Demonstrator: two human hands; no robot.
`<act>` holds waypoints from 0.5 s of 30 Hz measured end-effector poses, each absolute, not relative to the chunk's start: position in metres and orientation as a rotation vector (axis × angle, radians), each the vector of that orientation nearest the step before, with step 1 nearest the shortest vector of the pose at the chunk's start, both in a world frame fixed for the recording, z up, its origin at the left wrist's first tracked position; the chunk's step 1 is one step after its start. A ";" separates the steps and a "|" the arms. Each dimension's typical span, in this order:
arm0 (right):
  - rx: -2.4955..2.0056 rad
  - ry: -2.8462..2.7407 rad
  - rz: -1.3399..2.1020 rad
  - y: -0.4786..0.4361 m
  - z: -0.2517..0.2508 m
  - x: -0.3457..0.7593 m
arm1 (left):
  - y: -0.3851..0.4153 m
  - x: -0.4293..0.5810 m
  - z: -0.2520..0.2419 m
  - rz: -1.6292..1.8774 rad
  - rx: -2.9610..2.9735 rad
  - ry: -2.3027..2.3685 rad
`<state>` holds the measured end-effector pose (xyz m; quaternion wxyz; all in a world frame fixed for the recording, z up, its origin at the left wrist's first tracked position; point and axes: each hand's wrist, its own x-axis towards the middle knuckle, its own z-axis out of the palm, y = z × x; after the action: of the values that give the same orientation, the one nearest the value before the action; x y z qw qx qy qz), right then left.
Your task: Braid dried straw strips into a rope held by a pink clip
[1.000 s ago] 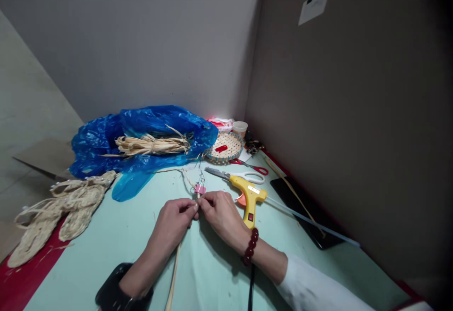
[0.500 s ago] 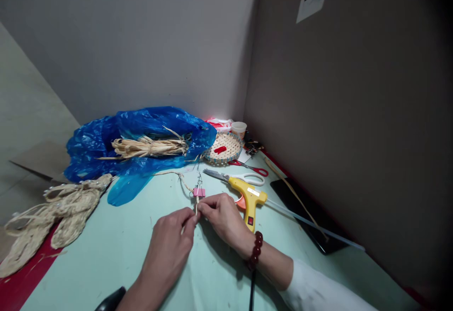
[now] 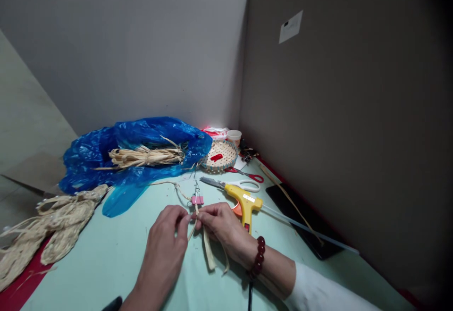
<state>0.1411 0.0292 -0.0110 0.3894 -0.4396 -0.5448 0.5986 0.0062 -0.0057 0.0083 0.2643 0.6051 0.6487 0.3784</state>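
A pink binder clip (image 3: 197,200) grips the top of several pale straw strands (image 3: 208,254), close to the table surface. Just below the clip, my right hand (image 3: 222,228) pinches the strands between thumb and fingers, and their loose ends hang out beneath it. My left hand (image 3: 166,242) meets it from the left, thumb and forefinger closed on a thin strand beside the clip. From the clip a thin twisted straw cord (image 3: 173,184) runs back to the left.
A yellow glue gun (image 3: 247,202) with a long glue stick lies right of my hands, near white-handled scissors (image 3: 247,186) and red scissors (image 3: 255,177). Behind are a woven basket (image 3: 230,153) and a blue bag (image 3: 85,160) with a straw bundle (image 3: 145,156). Braided straw pieces (image 3: 63,226) lie left.
My hands have drawn slightly apart. Loose strand ends now show below my right hand. The view has tilted up a little, so the table items sit lower.
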 end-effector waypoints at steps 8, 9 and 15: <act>-1.084 -1.498 1.531 0.029 -0.005 0.142 | 0.028 0.007 -0.010 0.900 1.291 1.369; -1.099 -1.517 1.503 0.029 -0.005 0.143 | 0.029 0.008 -0.010 0.896 1.265 1.365; -1.167 -1.663 1.319 0.025 -0.002 0.147 | 0.024 0.006 -0.008 0.901 1.144 1.362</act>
<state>0.1470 0.0254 -0.0022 0.3518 -0.4511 -0.6426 0.5097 0.0060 0.0241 -0.0081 0.5428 0.4818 0.5738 0.3795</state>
